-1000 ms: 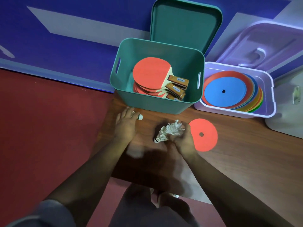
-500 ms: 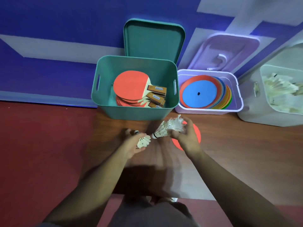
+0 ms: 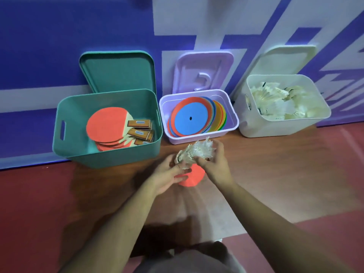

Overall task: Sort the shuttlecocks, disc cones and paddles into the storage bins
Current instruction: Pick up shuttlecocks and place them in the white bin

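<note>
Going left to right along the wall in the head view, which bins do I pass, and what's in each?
teal bin with paddles → lilac bin with disc cones → white bin with shuttlecocks

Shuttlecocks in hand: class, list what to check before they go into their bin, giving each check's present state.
1. Right hand grips the shuttlecocks: ok.
2. Left hand has a firm hold on the bunch: cannot tell.
3. White bin stands open: ok.
4. White bin shows only shuttlecocks inside: ok.
5. Everything on the floor is sorted: not ok, a red disc cone lies beneath the hands.
</note>
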The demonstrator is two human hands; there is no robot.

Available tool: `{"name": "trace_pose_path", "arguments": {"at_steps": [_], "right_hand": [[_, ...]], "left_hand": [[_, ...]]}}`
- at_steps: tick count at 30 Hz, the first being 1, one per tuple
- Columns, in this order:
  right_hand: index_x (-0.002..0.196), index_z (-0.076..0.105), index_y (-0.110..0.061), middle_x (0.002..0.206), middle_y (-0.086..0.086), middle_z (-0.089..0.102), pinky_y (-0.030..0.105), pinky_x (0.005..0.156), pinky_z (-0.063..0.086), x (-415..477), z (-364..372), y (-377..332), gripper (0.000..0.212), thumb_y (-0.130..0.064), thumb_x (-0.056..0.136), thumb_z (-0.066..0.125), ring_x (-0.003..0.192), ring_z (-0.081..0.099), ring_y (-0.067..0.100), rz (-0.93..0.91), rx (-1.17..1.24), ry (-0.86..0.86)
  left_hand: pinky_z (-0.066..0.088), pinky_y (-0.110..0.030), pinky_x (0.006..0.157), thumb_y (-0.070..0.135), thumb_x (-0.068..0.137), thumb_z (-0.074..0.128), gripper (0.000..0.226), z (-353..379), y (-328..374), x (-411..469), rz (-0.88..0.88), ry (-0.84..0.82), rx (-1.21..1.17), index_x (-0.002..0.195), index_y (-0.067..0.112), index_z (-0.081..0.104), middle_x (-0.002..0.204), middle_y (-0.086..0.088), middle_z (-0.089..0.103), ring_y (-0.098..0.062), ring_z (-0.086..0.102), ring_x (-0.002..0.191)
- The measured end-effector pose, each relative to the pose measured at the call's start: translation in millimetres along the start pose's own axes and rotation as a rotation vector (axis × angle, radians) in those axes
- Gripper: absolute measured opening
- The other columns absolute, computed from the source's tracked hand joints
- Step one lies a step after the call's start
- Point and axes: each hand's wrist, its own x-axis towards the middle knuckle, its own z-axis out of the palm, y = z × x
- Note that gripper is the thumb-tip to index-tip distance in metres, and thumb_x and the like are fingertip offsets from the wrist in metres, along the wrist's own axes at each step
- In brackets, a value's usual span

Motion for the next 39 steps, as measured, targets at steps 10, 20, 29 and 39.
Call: {"name": "trace_pose_path", "arguments": {"at_steps": [10, 20, 29, 39], "right_hand": [[0.132, 0.042, -0.016, 0.116, 0.004, 0.062, 0.031, 0.085, 0.055, 55, -134, -6, 0.06, -0.009, 0.082, 0.076, 0.095, 0.065, 0.008, -0.016, 0.094, -0.244], [0.123, 0.051, -0.021, 0.114, -0.001, 0.061, 0.028, 0.089, 0.044, 113, -303, -35, 0.035, -0.035, 0.092, 0.061, 0.101, 0.058, 0.012, -0.091, -0.036, -0.002], [0.116, 0.046, -0.021, 0.108, -0.011, 0.053, 0.031, 0.091, 0.043, 183, -374, -22, 0.045, -0.028, 0.081, 0.073, 0.104, 0.051, 0.015, -0.167, -0.136, 0.204], [0.113, 0.046, -0.009, 0.112, 0.007, 0.057, 0.036, 0.086, 0.044, 263, -369, 5, 0.036, -0.016, 0.085, 0.066, 0.107, 0.054, 0.027, -0.243, -0.475, 0.257]], "left_hand": [[0.035, -0.016, 0.063, 0.025, 0.073, 0.083, 0.048, 109, 22, 34, 0.512, 0.418, 1.03, 0.118, 0.028, 0.067, 0.068, 0.009, 0.046, -0.002, 0.046, 0.066], [0.045, -0.029, 0.066, 0.037, 0.073, 0.08, 0.043, 277, 87, 106, 0.804, 0.447, 1.236, 0.114, 0.033, 0.068, 0.059, 0.003, 0.056, -0.012, 0.051, 0.061], [0.055, -0.035, 0.085, 0.02, 0.08, 0.047, 0.05, 361, 131, 222, 0.501, 0.333, 1.099, 0.119, 0.048, 0.059, 0.094, 0.0, 0.069, -0.02, 0.066, 0.084], [0.048, -0.032, 0.082, 0.033, 0.093, 0.057, 0.035, 374, 129, 313, 0.486, 0.409, 1.12, 0.127, 0.034, 0.048, 0.091, 0.002, 0.063, -0.023, 0.063, 0.089]]}}
